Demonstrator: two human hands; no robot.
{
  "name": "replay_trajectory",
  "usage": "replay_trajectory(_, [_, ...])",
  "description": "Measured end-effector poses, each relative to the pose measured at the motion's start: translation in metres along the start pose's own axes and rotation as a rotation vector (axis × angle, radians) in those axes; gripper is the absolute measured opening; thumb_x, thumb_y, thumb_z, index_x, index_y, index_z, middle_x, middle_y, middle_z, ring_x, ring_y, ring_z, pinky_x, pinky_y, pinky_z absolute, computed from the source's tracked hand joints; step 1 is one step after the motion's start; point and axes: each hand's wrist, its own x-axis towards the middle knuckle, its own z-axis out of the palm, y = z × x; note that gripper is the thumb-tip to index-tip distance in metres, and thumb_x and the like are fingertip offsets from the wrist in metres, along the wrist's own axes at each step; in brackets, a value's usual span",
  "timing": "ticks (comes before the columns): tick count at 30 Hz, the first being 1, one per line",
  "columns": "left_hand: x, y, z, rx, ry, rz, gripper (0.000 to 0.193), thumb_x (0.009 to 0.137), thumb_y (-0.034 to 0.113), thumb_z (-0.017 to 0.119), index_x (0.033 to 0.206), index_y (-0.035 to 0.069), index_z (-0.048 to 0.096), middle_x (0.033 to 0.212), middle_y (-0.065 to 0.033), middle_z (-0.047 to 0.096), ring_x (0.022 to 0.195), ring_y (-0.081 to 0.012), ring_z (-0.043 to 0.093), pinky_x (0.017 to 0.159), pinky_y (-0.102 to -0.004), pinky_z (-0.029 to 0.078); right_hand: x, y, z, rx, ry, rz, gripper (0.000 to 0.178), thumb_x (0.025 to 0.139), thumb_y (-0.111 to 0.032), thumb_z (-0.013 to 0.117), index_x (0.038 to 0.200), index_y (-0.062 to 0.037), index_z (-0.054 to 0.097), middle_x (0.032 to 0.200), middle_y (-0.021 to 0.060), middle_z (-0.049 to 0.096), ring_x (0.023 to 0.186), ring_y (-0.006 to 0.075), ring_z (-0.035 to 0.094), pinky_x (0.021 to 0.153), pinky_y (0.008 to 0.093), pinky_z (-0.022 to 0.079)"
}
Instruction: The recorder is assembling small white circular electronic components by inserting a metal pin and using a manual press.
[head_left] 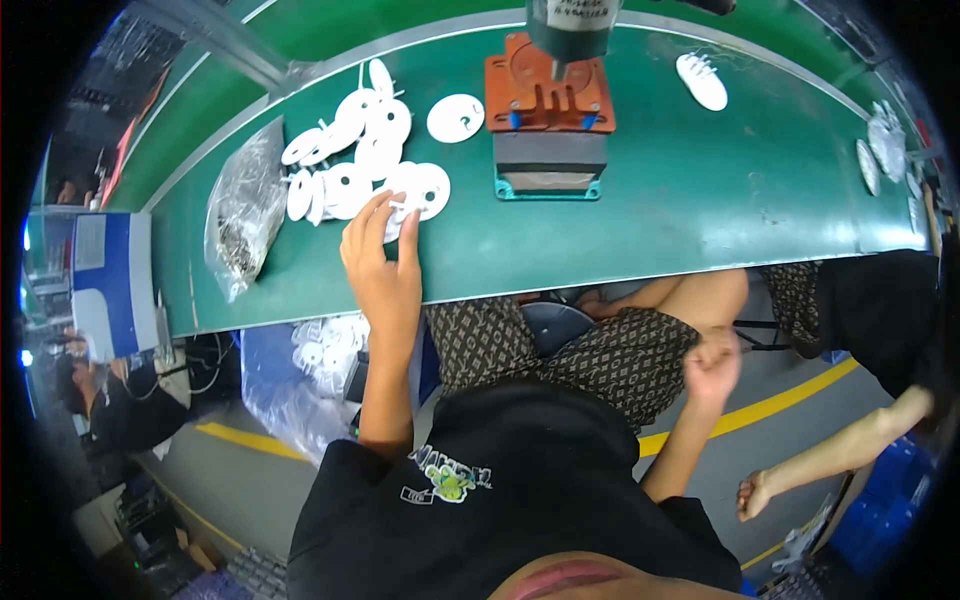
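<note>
At the near edge of a heap of white plastic discs (378,125), my left hand (383,255) has its thumb and fingers around a white disc (393,228), partly hidden by the fingers. Another white disc (433,190) with a dark centre hole lies just beyond the fingertips. My right hand (712,360) is closed, off the table beside my right thigh; whether anything is inside it is hidden. A single white disc (456,118) lies apart from the heap, near the orange metal fixture (550,90) under a machine head (572,25).
Left of the heap lies a clear bag of small metal pieces (240,235). A pronged white part (702,82) is at the far right on the green table (690,200). Below the table edge, a plastic-lined bin (290,385) holds more white discs. Another person's arm (840,450) shows at right.
</note>
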Motion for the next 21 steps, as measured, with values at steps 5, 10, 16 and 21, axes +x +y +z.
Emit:
replay_trajectory(5, [-0.008,-0.014,-0.011,-0.245,0.035,-0.188,0.02,0.091,0.01,0.063,0.106,-0.003,0.064,0.108,-0.0106,0.067,0.099,-0.0179,0.06,0.088,-0.0311,0.045,0.011,0.121,-0.059,0.144,0.351,0.568,0.022,0.09,-0.005,0.045,0.069,-0.0068,0.04,0.063,-0.0005,0.035,0.059,0.0123,0.036,0.058,0.0261,0.034])
replay_trajectory(10, [-0.012,-0.006,-0.005,-0.661,0.229,-0.44,0.03,0.096,0.016,0.059,0.111,-0.009,0.063,0.107,-0.0095,0.065,0.098,-0.0128,0.058,0.088,-0.0262,0.045,-0.011,0.162,-0.06,-0.288,0.077,0.947,0.024,0.092,-0.018,0.052,0.107,-0.0003,0.058,0.092,0.0092,0.059,0.084,0.0217,0.055,0.077,0.0346,0.047])
replay_trajectory(16, [-0.028,0.02,-0.02,-1.024,-0.018,-0.607,0.025,0.095,0.016,0.058,0.105,-0.006,0.062,0.102,-0.0121,0.064,0.092,-0.0185,0.063,0.08,-0.0342,0.053,-0.017,0.166,-0.024,-0.515,-0.302,0.834,0.039,0.096,-0.012,0.05,0.131,0.0057,0.046,0.116,0.0156,0.063,0.1,0.0223,0.064,0.084,0.0316,0.052])
replay_trajectory(21, [-0.023,0.022,-0.005,-0.946,-0.197,-0.577,0.017,0.093,0.012,0.061,0.099,-0.004,0.059,0.097,-0.0114,0.064,0.085,-0.0162,0.065,0.071,-0.0292,0.057,-0.017,0.158,0.003,-0.516,-0.274,0.731,0.03,0.098,-0.014,0.05,0.122,0.0041,0.054,0.116,0.0179,0.063,0.097,0.0248,0.065,0.078,0.0314,0.055])
